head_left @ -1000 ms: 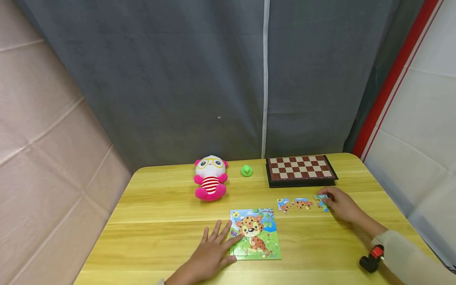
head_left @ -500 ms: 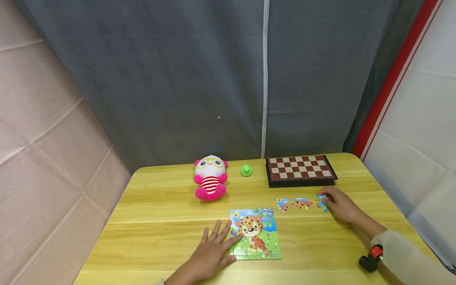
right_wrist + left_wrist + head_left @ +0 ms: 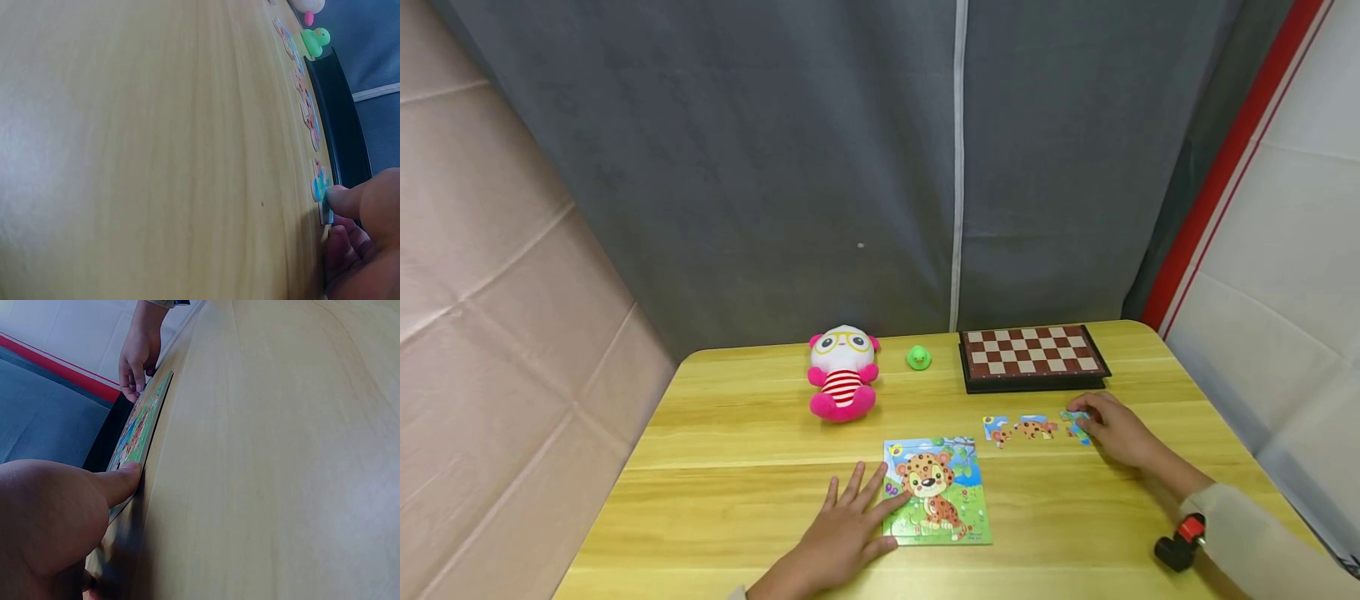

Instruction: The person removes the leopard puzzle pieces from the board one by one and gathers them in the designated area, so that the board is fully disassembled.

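My left hand (image 3: 835, 546) lies with fingers spread at the left edge of a square leopard jigsaw puzzle (image 3: 958, 517). Its thumb and index finger rest on the puzzle's border; in the left wrist view the thumb (image 3: 119, 485) presses the near edge. Farther right, my right hand (image 3: 1116, 429) pinches a blue-green puzzle piece (image 3: 320, 187) at the table surface, the thumb on top and other fingers curled behind. Left of that piece lie a spotted leopard piece (image 3: 1036, 429) and a corner piece (image 3: 995, 427) with a leopard ear and blue sky.
Along the back of the wooden table (image 3: 730, 483) sit a pink-and-white plush panda (image 3: 842, 387), a small green rubber duck (image 3: 919, 358) and a dark-sided chessboard box (image 3: 1033, 354). The chessboard stands just beyond the right hand. A grey curtain (image 3: 760, 167) hangs behind the table.
Both hands hold nearly the same positions. The puzzle, the loose pieces and the toys stay where they were.
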`<state>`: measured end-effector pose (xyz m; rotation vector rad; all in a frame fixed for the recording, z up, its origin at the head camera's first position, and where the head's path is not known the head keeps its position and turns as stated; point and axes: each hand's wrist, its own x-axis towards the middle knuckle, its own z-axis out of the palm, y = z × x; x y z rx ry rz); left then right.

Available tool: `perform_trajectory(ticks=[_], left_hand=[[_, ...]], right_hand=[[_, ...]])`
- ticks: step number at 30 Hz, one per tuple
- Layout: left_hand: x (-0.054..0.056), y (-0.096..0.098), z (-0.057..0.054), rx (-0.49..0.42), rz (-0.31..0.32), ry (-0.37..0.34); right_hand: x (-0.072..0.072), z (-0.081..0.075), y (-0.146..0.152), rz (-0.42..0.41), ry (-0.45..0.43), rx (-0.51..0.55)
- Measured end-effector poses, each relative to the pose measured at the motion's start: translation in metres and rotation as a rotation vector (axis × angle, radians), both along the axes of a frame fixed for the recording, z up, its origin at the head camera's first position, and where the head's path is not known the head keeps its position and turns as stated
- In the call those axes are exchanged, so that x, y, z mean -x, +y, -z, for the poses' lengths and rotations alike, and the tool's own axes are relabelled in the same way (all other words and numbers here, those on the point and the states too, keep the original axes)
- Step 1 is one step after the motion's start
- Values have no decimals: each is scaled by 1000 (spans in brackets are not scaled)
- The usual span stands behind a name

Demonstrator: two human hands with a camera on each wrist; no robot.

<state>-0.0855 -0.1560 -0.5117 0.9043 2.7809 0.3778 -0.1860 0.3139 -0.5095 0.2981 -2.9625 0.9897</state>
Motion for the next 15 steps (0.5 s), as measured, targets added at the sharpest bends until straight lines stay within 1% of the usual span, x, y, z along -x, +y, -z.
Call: perform_trajectory(ticks=[8,15], left_hand=[[0,0,-2,-3,-2,-4],[0,0,-2,-3,-2,-7]], right_hand=[[0,-1,0,11,-13,10],[-2,-3,-1,23,-30,40]])
